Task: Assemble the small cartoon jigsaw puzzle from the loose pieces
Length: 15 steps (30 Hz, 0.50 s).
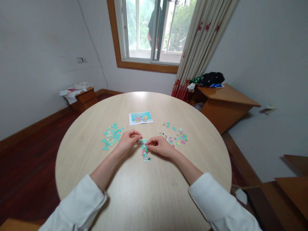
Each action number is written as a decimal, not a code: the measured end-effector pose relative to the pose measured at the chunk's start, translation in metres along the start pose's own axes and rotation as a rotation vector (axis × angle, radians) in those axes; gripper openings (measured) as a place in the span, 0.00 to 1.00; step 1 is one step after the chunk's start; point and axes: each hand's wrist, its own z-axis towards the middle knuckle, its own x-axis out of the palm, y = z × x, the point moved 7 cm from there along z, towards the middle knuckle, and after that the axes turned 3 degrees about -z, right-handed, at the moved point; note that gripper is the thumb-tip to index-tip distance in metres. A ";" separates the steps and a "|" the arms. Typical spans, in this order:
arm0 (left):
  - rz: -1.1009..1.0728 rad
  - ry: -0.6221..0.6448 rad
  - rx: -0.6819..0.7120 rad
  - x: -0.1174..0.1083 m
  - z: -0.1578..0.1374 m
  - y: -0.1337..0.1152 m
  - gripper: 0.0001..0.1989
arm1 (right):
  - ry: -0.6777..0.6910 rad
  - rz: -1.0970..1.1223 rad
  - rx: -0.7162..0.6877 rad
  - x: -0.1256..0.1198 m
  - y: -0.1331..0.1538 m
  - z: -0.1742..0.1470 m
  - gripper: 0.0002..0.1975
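Centrally, between your two hands, a narrow joined puzzle strip [145,154] lies on the round wooden table [141,195], running from your fingertips back toward you. Your left hand [130,141] is at its far left corner, thumb and forefinger drawn close together by the teal edge; whether a piece sits between them, you cannot tell from this view. Your right hand [160,146] comes in from the other side, its fingertips on or just beside the strip's right edge near the far end. Those fingers are bent inward, but they cover that spot, so you cannot tell whether they pinch anything.

To the left of your left hand you have a loose spread of mostly teal pieces [112,136]. Past your right hand lie multicoloured pieces [181,138], with pink, yellow and teal among them, the nearest ones close to your knuckles. Beyond both hands, flat on the table, is a printed picture sheet [141,118] showing cartoon figures on a teal ground.

White sleeves [77,202] cover your forearms up to the cuffs. Ahead of you stands a wood-framed window [134,29], with a patterned curtain [198,35] hanging at its right.
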 end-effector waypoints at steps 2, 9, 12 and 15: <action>-0.001 0.000 0.001 0.001 0.000 0.000 0.08 | 0.001 0.002 0.006 0.000 0.000 0.000 0.08; -0.001 0.005 -0.003 0.001 -0.002 -0.002 0.08 | 0.020 0.008 0.021 0.001 -0.002 0.000 0.07; 0.000 0.002 -0.001 0.001 -0.001 -0.002 0.08 | 0.028 0.013 0.014 0.001 -0.002 0.000 0.07; -0.001 -0.004 -0.006 0.001 -0.002 -0.002 0.07 | 0.030 0.011 0.013 0.001 -0.002 0.000 0.07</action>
